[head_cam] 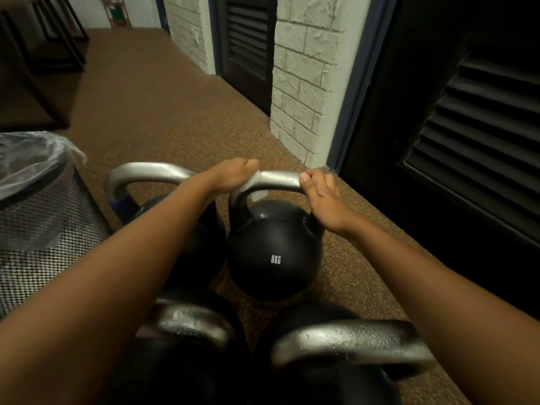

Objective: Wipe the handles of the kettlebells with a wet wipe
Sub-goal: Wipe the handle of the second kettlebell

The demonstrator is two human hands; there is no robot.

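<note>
A black kettlebell (274,252) marked "8KG" is seen standing upright on a speckled brown floor (160,112), and every other place is given from it. Its silver handle (280,179) is held at both upper corners. The left corner is covered by the left hand (233,176), whose fingers are curled over the far side of the bar. A pale wet wipe (257,196) is pressed between that palm and the metal, and only a small part of it is seen below the hand, inside the handle's opening. The right corner is gripped by the right hand (318,194), with the thumb laid along the top of the bar and the fingers wrapped down the handle's right leg. Just left of the 8KG kettlebell a second kettlebell (146,171) is partly hidden behind the left forearm, with its handle raised to about the same height. Nearer the camera two more kettlebells are cut off by the bottom edge: one (190,320) to the near left and one (350,343) to the near right, both with scuffed silver handles. Farther left a black mesh bin (43,229) lined with clear plastic is seen. Beyond the kettlebell, to the right, a pale stone-block pillar (304,83) is set between dark louvred doors (467,127).
</note>
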